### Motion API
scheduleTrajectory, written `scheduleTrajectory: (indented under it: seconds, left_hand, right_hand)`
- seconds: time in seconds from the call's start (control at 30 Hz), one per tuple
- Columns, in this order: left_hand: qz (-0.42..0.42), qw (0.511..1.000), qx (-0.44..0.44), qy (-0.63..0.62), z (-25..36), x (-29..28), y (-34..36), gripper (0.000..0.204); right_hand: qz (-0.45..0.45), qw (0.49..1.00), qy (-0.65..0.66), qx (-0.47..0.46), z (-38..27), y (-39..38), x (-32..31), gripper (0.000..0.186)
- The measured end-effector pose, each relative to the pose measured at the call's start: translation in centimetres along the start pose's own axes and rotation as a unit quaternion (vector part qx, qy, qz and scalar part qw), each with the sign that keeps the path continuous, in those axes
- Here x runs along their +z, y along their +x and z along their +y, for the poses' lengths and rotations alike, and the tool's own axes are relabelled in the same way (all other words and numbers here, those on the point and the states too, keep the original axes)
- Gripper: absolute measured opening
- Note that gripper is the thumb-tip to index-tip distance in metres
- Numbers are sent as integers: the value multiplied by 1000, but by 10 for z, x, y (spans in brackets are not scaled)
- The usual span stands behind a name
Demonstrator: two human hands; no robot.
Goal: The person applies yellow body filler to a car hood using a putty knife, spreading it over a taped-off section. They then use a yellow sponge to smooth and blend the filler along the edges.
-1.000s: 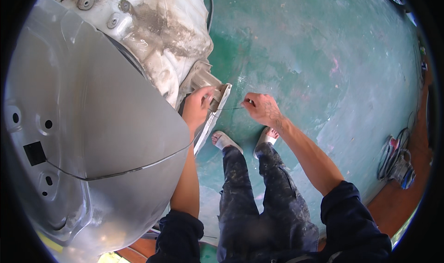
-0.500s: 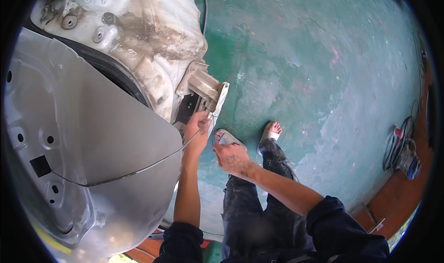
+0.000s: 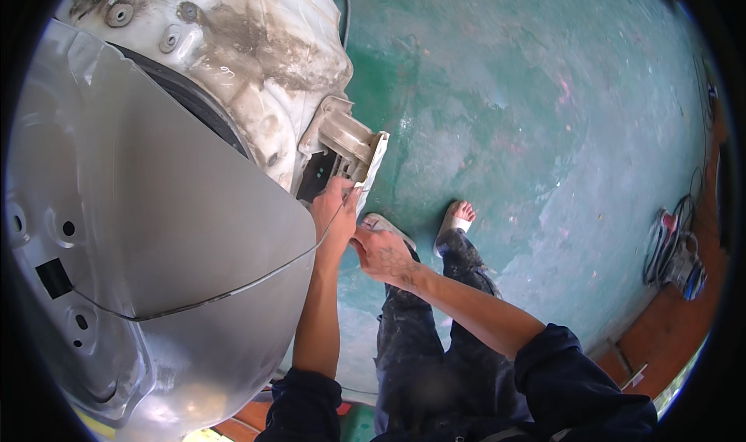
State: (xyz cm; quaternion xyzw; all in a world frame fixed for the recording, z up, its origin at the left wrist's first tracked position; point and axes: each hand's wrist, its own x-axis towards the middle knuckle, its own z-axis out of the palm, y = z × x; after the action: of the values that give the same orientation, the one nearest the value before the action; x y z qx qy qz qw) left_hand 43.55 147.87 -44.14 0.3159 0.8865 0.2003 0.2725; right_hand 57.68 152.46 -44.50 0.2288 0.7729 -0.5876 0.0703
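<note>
A grey sheet-metal car body panel [image 3: 210, 209] fills the left side. From its black square hole [image 3: 54, 278], a thin dark wire [image 3: 256, 277] runs across the panel and over the back of my left hand [image 3: 336, 209]. My left fingers are closed around the wire, close against the lower end of a dirty beige plastic bracket with a white edge [image 3: 353, 147]. Just to the right, my right hand [image 3: 386, 257] is closed, its fingertips almost at my left wrist; whatever they grip is hidden.
Behind the panel lies a dirty white body shell part [image 3: 264, 69]. Below are the green, worn floor [image 3: 497, 116] and my feet in sandals [image 3: 457, 217]. A hose [image 3: 344, 15] runs along the floor at the top. At the far right lies a tool with coiled cable [image 3: 676, 255].
My right hand has shifted slightly left and lower, toward my left wrist. My left hand has moved up a little along the bracket. The grey panel appears shifted slightly in view.
</note>
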Motion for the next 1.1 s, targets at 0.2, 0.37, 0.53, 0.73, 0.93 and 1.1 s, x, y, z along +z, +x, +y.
scheduleTrajectory:
  seconds: [0.2, 0.37, 0.53, 0.73, 0.93, 1.1]
  left_hand:
    - [33, 986, -137, -86, -4, 6, -2, 16]
    - [-6, 933, -282, -225, -3, 4, 4, 19]
    - [-14, 898, -305, -318, -21, 8, 3, 18]
    - [-11, 878, -305, -368, -15, 9, 1, 16]
    - [16, 880, -309, -360, -18, 15, -1, 12]
    - [38, 879, -319, -352, -22, 21, -2, 11]
  right_hand:
    - [20, 999, -12, -23, 4, -12, 1, 11]
    - [113, 988, -62, -82, 33, -8, -5, 6]
    - [176, 956, -186, -146, 29, 2, -20, 16]
    - [262, 943, -145, -146, 41, 43, -16, 30]
    - [265, 958, 6, -113, 38, 55, -4, 33]
    - [249, 947, 197, 55, 24, 62, 5, 21]
